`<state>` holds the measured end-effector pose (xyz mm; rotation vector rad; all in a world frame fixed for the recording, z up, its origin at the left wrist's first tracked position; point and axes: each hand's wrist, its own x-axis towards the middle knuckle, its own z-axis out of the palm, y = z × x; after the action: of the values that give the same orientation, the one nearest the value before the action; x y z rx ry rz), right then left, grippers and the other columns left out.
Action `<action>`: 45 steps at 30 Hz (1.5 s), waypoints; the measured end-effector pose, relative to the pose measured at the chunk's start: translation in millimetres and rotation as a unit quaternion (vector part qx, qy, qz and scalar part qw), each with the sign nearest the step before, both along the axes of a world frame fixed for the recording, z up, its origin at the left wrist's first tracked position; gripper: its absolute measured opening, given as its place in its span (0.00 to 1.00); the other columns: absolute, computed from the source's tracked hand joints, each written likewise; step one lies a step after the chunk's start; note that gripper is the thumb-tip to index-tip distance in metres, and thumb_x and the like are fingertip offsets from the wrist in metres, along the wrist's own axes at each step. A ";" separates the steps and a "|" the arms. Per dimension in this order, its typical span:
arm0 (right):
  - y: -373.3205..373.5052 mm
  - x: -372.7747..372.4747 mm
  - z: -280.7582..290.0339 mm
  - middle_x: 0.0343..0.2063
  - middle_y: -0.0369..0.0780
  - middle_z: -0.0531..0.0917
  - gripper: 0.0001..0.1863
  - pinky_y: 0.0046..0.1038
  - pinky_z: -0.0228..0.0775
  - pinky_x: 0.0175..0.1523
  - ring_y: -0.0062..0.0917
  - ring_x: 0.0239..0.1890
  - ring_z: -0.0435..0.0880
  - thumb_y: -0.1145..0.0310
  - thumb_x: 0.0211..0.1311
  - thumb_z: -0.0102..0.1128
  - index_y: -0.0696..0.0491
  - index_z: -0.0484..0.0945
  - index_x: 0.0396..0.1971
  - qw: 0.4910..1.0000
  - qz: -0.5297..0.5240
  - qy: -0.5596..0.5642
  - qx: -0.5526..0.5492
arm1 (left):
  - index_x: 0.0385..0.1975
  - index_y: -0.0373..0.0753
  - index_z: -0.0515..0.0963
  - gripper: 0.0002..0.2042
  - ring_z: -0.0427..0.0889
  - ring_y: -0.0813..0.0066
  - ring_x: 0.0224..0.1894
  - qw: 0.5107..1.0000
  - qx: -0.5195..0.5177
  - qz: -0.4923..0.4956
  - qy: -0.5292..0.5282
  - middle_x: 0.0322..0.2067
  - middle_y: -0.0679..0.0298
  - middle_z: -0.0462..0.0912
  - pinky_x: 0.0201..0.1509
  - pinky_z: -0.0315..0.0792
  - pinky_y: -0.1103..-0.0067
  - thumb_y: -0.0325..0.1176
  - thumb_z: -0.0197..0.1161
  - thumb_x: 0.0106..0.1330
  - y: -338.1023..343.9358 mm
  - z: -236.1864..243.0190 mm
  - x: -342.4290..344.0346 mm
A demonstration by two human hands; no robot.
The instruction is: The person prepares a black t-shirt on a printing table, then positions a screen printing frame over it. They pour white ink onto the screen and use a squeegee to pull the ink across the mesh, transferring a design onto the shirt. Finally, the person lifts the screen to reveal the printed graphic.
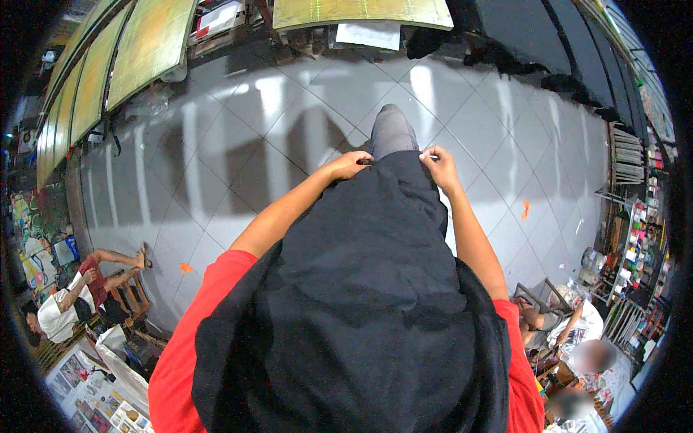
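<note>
A large piece of black cloth point(368, 289) covers my front from the chest down, with soft folds running along it. My left hand point(350, 164) pinches its far edge on the left side, fingers closed. At the right end of that same edge, my right hand point(440, 167) also grips the cloth between thumb and fingers. Between the two hands, the edge lies across a grey trouser leg point(394, 133) that sticks out beyond it. Whether the cloth is an apron or another garment I cannot tell.
Yellowish tilted boards point(361, 11) stand ahead and more boards point(148, 54) line the far left. Dark-topped tables point(527, 32) run along the far right. Seated people point(65, 310) are at left and right. Orange scraps point(525, 210) lie on the tiled floor point(216, 173). Crowded shelves point(635, 252) flank the right.
</note>
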<state>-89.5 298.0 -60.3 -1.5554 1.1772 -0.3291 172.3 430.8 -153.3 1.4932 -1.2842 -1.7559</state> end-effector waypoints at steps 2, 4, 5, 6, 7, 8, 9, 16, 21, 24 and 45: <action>-9.1 -6.5 -2.1 0.26 0.31 0.76 0.06 0.19 0.63 0.36 0.14 0.29 0.70 0.69 0.61 0.60 0.54 0.75 0.30 1.000 -0.001 -0.014 -0.016 | 0.59 0.39 0.69 0.24 0.77 0.71 0.49 1.000 -0.001 0.021 -0.015 0.49 0.58 0.79 0.51 0.71 0.75 0.40 0.62 0.63 -4.7 6.7 -4.3; -24.7 -6.7 12.4 0.27 0.28 0.73 0.05 0.18 0.59 0.31 0.10 0.28 0.68 0.71 0.63 0.58 0.52 0.73 0.28 0.999 0.020 -0.029 0.002 | 0.58 0.39 0.69 0.24 0.76 0.72 0.49 0.997 -0.043 0.044 -0.035 0.49 0.59 0.79 0.54 0.69 0.76 0.38 0.63 0.63 -15.7 20.6 -7.4; -31.8 -2.8 19.7 0.24 0.29 0.73 0.07 0.19 0.63 0.37 0.13 0.29 0.69 0.69 0.62 0.59 0.55 0.73 0.28 0.998 0.001 -0.055 0.021 | 0.58 0.38 0.69 0.25 0.76 0.72 0.49 0.994 -0.085 0.054 -0.047 0.49 0.59 0.79 0.55 0.69 0.76 0.37 0.63 0.62 -22.8 25.5 -9.8; -39.5 1.8 32.1 0.24 0.29 0.72 0.07 0.19 0.62 0.36 0.13 0.29 0.69 0.69 0.62 0.59 0.55 0.72 0.29 0.997 0.011 -0.075 0.020 | 0.58 0.38 0.69 0.25 0.76 0.73 0.49 0.988 -0.127 0.067 -0.060 0.49 0.59 0.79 0.57 0.68 0.76 0.36 0.63 0.62 -30.8 33.4 -12.6; -48.1 5.8 46.2 0.25 0.28 0.71 0.07 0.18 0.61 0.36 0.12 0.29 0.68 0.69 0.63 0.59 0.54 0.71 0.29 0.995 0.020 -0.096 0.019 | 0.58 0.37 0.69 0.24 0.75 0.72 0.51 0.987 -0.145 0.064 -0.021 0.50 0.59 0.78 0.59 0.67 0.75 0.35 0.63 0.62 -43.9 53.5 -17.8; -58.4 13.4 61.0 0.25 0.28 0.70 0.07 0.18 0.61 0.36 0.12 0.30 0.67 0.69 0.63 0.58 0.54 0.70 0.30 0.992 0.031 -0.120 0.016 | 0.57 0.36 0.69 0.24 0.73 0.71 0.54 0.984 -0.165 0.062 0.015 0.52 0.59 0.77 0.61 0.65 0.75 0.34 0.63 0.62 -61.1 83.6 -22.1; -69.5 22.8 79.7 0.26 0.27 0.69 0.07 0.18 0.60 0.36 0.12 0.30 0.66 0.69 0.64 0.58 0.53 0.70 0.31 0.988 0.057 -0.142 0.025 | 0.57 0.36 0.69 0.23 0.72 0.71 0.57 0.979 -0.190 0.062 0.048 0.53 0.59 0.76 0.63 0.64 0.74 0.33 0.63 0.62 -80.0 111.4 -22.7; -128.7 72.7 256.6 0.27 0.26 0.65 0.08 0.16 0.55 0.35 0.11 0.31 0.62 0.67 0.63 0.57 0.52 0.68 0.31 0.941 0.252 -0.223 0.040 | 0.53 0.34 0.66 0.29 0.72 0.65 0.48 0.922 -0.365 0.113 -0.069 0.45 0.54 0.71 0.52 0.67 0.72 0.32 0.71 0.51 -146.8 267.7 -5.2; -122.8 94.9 344.9 0.26 0.32 0.71 0.10 0.21 0.61 0.36 0.16 0.30 0.68 0.68 0.59 0.62 0.54 0.69 0.29 0.886 0.390 -0.249 -0.018 | 0.50 0.37 0.67 0.30 0.70 0.53 0.49 0.734 -0.472 0.370 -0.318 0.45 0.51 0.68 0.55 0.64 0.66 0.36 0.71 0.45 -161.8 342.5 8.6; -124.9 90.0 373.4 0.25 0.34 0.76 0.11 0.24 0.65 0.35 0.19 0.27 0.72 0.69 0.54 0.67 0.54 0.72 0.28 0.855 0.422 -0.288 -0.085 | 0.28 0.35 0.77 0.08 0.78 0.62 0.38 0.745 -0.482 0.300 -0.350 0.31 0.59 0.76 0.46 0.70 0.72 0.33 0.63 0.55 -153.2 366.8 37.0; -138.4 76.8 392.6 0.33 0.37 0.82 0.19 0.26 0.69 0.44 0.18 0.38 0.76 0.64 0.52 0.68 0.61 0.78 0.40 0.890 0.409 -0.086 -0.185 | 0.42 0.33 0.76 0.13 0.80 0.74 0.41 0.885 -0.266 0.339 0.174 0.36 0.62 0.82 0.46 0.74 0.75 0.33 0.64 0.61 11.8 430.7 193.9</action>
<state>-12.7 159.6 332.4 -2.1531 0.2478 -0.1170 366.2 442.6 277.4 1.0536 -0.8119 -1.0296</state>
